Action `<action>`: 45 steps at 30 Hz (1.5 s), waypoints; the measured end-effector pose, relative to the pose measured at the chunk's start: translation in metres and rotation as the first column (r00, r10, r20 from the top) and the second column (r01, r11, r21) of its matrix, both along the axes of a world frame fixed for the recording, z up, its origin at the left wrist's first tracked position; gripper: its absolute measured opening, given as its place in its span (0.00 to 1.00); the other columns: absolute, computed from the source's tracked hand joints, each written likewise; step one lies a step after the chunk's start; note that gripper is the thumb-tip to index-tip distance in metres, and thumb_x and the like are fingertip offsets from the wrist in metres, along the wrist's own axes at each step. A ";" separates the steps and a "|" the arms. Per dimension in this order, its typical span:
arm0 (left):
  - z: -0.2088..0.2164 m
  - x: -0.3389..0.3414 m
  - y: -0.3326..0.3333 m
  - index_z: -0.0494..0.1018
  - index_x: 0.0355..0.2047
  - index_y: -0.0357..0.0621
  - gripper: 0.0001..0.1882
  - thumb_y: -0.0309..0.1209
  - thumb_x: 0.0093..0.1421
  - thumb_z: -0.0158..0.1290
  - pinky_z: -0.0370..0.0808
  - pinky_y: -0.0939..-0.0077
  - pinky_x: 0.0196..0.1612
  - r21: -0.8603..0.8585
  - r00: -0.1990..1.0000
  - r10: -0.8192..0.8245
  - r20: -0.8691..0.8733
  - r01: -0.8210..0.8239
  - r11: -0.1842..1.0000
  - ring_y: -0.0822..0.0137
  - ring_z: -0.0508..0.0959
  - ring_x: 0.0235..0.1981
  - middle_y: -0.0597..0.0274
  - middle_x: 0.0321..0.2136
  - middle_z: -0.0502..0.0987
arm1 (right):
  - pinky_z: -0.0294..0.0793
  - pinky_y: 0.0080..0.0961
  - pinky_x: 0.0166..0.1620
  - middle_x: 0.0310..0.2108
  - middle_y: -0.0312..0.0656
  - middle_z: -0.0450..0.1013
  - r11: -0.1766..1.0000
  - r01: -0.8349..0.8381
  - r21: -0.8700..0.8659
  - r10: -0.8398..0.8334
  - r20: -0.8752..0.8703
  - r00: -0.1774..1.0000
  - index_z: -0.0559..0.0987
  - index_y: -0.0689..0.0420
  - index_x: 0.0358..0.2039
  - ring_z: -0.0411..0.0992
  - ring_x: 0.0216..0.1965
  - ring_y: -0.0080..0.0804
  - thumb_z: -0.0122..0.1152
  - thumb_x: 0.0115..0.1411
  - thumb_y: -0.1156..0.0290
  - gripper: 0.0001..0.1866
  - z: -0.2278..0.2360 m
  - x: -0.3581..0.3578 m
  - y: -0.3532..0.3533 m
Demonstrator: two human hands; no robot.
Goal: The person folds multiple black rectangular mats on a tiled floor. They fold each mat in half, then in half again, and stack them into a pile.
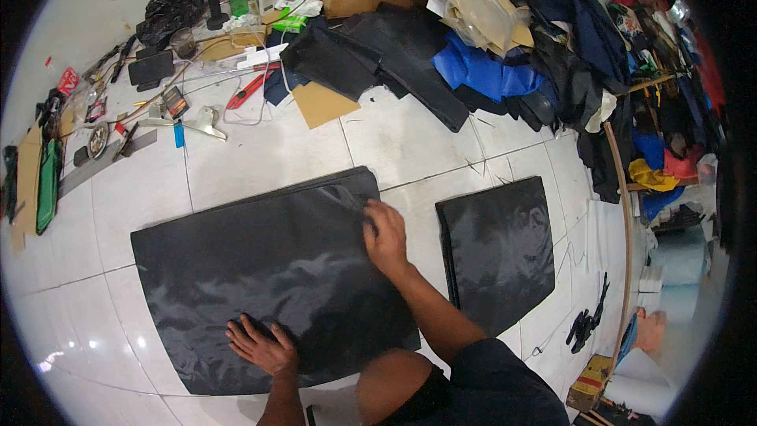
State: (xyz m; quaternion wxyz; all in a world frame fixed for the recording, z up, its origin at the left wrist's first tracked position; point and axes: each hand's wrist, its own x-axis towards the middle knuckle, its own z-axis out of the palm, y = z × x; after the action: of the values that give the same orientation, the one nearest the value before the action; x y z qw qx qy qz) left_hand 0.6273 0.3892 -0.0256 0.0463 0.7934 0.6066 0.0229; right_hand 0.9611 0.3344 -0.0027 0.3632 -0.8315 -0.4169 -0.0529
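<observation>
Handling of sheet material on a white tiled floor (426,136), directions being read as on a clock face centred on the larger stack. The large, roughly rectangular stack of glossy black sheet material (252,268) lies flat on the floor before the person. The left hand (265,349) rests palm down near its 6 o'clock edge, fingers spread and grasping nothing. The right hand (385,237) touches the margin at 2 o'clock with fingers bent; whether it pinches a layer cannot be told. A smaller four-sided stack of similar black sheets (502,252) lies apart at 3 o'clock. A heap of loose black fabric (386,55) lies at 1 o'clock, a slim red hand tool (251,90) at 12 o'clock, and a long grey metal strip (110,162) at 10 o'clock. As to progress, both stacks appear already laid out and broadly aligned; what seems left is the 1 o'clock corner, where the surface is creased and the layers are slightly offset. The number of layers remains indeterminable.
</observation>
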 end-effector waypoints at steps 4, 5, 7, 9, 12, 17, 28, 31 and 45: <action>0.001 0.000 0.000 0.56 0.68 0.44 0.36 0.53 0.67 0.40 0.43 0.40 0.69 0.021 1.000 -0.014 -0.009 0.014 1.000 0.39 0.49 0.70 0.41 0.68 0.53 | 0.64 0.42 0.58 0.54 0.47 0.69 0.979 -0.117 -0.167 0.115 -0.019 0.993 0.77 0.57 0.44 0.66 0.55 0.49 0.64 0.49 0.80 0.19 0.008 -0.011 -0.003; 0.002 0.000 0.001 0.56 0.68 0.44 0.36 0.53 0.67 0.40 0.43 0.40 0.69 0.018 1.000 -0.018 -0.010 0.018 1.000 0.39 0.49 0.70 0.41 0.68 0.53 | 0.64 0.42 0.58 0.54 0.47 0.69 0.976 -0.116 -0.185 0.116 -0.011 0.993 0.77 0.57 0.45 0.66 0.56 0.49 0.64 0.49 0.80 0.19 0.009 -0.012 -0.003; 0.003 0.000 0.001 0.54 0.68 0.43 0.37 0.53 0.66 0.39 0.40 0.43 0.71 -0.017 0.999 -0.010 -0.049 0.010 1.000 0.41 0.46 0.71 0.42 0.69 0.50 | 0.63 0.42 0.59 0.55 0.47 0.68 0.972 -0.134 -0.193 0.138 0.009 0.990 0.77 0.56 0.46 0.65 0.56 0.48 0.64 0.49 0.79 0.20 0.010 -0.014 -0.003; 0.004 0.000 0.001 0.53 0.69 0.43 0.37 0.53 0.66 0.39 0.38 0.44 0.72 -0.050 0.997 0.002 -0.075 -0.006 0.999 0.43 0.45 0.72 0.42 0.70 0.48 | 0.63 0.42 0.58 0.54 0.47 0.68 0.972 -0.130 -0.196 0.141 0.043 0.989 0.77 0.56 0.46 0.65 0.56 0.48 0.64 0.49 0.79 0.21 0.009 -0.017 -0.003; 0.005 0.000 0.001 0.53 0.69 0.43 0.37 0.52 0.66 0.39 0.38 0.45 0.72 -0.070 0.997 0.017 -0.081 -0.022 0.997 0.43 0.45 0.72 0.42 0.70 0.48 | 0.63 0.43 0.58 0.55 0.47 0.68 0.975 -0.109 -0.192 0.125 0.069 0.990 0.77 0.56 0.47 0.65 0.56 0.48 0.64 0.49 0.79 0.22 0.006 -0.022 -0.003; 0.005 0.001 0.000 0.53 0.69 0.44 0.37 0.52 0.66 0.40 0.37 0.45 0.72 -0.045 0.999 0.020 -0.047 -0.022 0.999 0.43 0.45 0.72 0.43 0.70 0.48 | 0.63 0.44 0.58 0.56 0.48 0.66 0.979 -0.101 -0.179 0.117 0.077 0.990 0.77 0.56 0.48 0.65 0.57 0.48 0.64 0.50 0.78 0.22 0.007 -0.026 -0.003; 0.004 0.001 0.000 0.54 0.68 0.43 0.37 0.52 0.65 0.41 0.38 0.42 0.71 -0.039 1.000 0.013 -0.011 -0.013 0.999 0.41 0.45 0.71 0.42 0.70 0.49 | 0.73 0.41 0.51 0.47 0.57 0.75 0.967 0.065 -0.247 -0.214 -0.649 0.730 0.57 0.55 0.66 0.74 0.48 0.58 0.71 0.54 0.60 0.44 0.024 0.025 -0.005; 0.007 0.002 -0.001 0.54 0.68 0.42 0.37 0.52 0.65 0.42 0.38 0.41 0.71 -0.041 1.000 0.020 0.017 -0.019 0.999 0.41 0.45 0.71 0.41 0.69 0.49 | 0.74 0.39 0.49 0.44 0.57 0.77 0.929 -0.073 -0.362 -0.222 -0.707 0.672 0.70 0.62 0.55 0.77 0.46 0.52 0.74 0.50 0.55 0.38 0.025 0.040 -0.018; -0.008 -0.004 -0.002 0.56 0.68 0.44 0.37 0.51 0.64 0.46 0.41 0.39 0.70 0.052 0.991 -0.029 0.129 0.022 0.998 0.38 0.47 0.70 0.39 0.68 0.51 | 0.72 0.37 0.52 0.45 0.55 0.76 0.923 -0.148 -0.354 -0.162 -0.709 0.686 0.76 0.62 0.49 0.75 0.48 0.44 0.67 0.57 0.51 0.29 0.020 -0.009 -0.070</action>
State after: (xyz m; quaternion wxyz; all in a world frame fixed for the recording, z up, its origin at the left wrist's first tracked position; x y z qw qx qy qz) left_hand 0.6231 0.3877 -0.0333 0.0660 0.7988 0.5912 0.0891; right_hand 0.9523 0.2639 0.0174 0.3282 -0.8395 -0.2373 0.3622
